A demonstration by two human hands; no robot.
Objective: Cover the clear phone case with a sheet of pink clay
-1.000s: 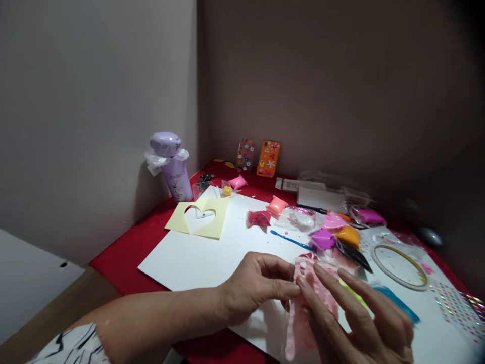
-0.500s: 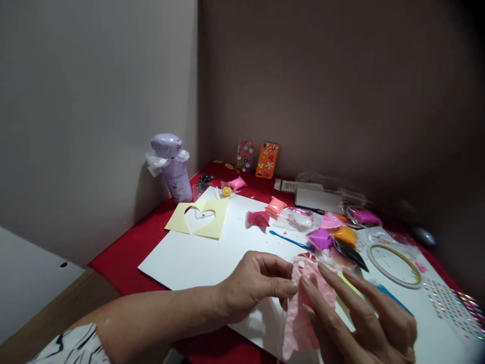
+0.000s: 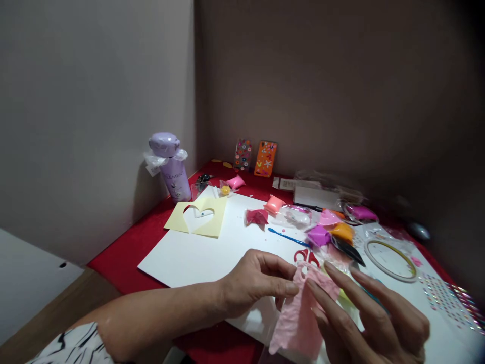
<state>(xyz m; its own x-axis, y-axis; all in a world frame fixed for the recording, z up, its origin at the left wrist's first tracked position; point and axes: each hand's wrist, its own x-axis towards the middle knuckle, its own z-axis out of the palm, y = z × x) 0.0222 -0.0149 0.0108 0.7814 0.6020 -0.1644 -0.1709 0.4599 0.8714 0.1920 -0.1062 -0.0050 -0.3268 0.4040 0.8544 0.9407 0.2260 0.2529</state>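
A phone case [image 3: 299, 323] coated in bumpy pale pink clay is tilted above the table's front edge, its camera hole at the top. My left hand [image 3: 261, 283] is closed on the case's upper left edge, thumb on the front. Over the right side is my right hand [image 3: 371, 318], fingers stretched and apart, index fingertip touching the clay below the hole. Part of the case's right side is hidden behind it. Just beyond the case lie red-handled scissors [image 3: 302, 256], their blades hidden. A blue modelling tool [image 3: 288, 236] lies farther back.
White board [image 3: 182, 258] covers much of the red table [image 3: 113, 253]. Yellow paper with a heart cutout [image 3: 172, 222] lies left. Clay packets [image 3: 319, 235], a round hoop [image 3: 413, 275] and gem stickers [image 3: 441, 293] are right. Behind stand a purple bottle [image 3: 176, 177] and two decorated phone cases [image 3: 266, 159].
The case's lower end has swung left and its top slightly right, uncovering more of the red scissor handles. My right hand has shifted a little to the right.
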